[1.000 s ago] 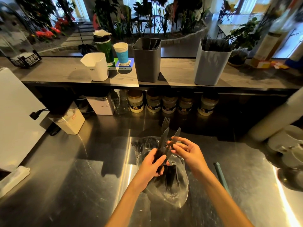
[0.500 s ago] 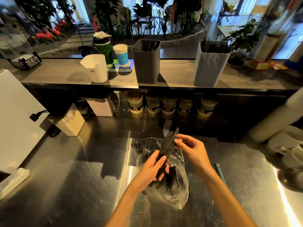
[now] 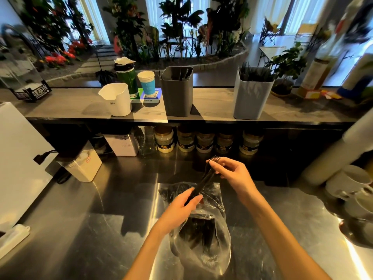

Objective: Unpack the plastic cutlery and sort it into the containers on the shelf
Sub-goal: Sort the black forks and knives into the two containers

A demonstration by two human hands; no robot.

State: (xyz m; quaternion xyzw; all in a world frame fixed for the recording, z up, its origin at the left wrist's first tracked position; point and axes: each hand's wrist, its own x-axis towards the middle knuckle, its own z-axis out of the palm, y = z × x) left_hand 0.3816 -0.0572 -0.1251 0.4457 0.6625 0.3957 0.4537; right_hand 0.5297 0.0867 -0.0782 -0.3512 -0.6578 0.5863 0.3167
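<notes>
White cup [image 3: 116, 99]: on the shelf [image 3: 212, 110], well left of the dark grey container, spout facing left.
Green bottle [image 3: 126, 77]: just behind the white cup, left of the dark grey container.
Blue paper cup [image 3: 147, 83]: between the green bottle and the dark grey container, set further back on the shelf.
Dark grey container [image 3: 177, 90]: upright near the front edge of the shelf, black cutlery handles showing inside.
Left hand [image 3: 181, 209]: below the dark grey container, over the steel bench [image 3: 80, 229]; fingers and thumb curled round the lower end of the black cutlery bundle [image 3: 201, 183].
Black cutlery bundle: slants up to the right from the left hand; fork tines show at its top end; how many pieces it holds is probably a few, but they overlap too closely to count.
Plastic bag [image 3: 203, 239]: clear, lying on the bench under both hands, below the dark grey container, with more dark cutlery inside.
Right hand [image 3: 232, 174]: right of the bundle, fingertips pinching its upper end just under the tines.
Light grey container [image 3: 252, 93]: on the shelf well right of the dark grey container, dark cutlery standing in it.
Jars [image 3: 205, 140]: a row under the shelf, below the two containers.
</notes>
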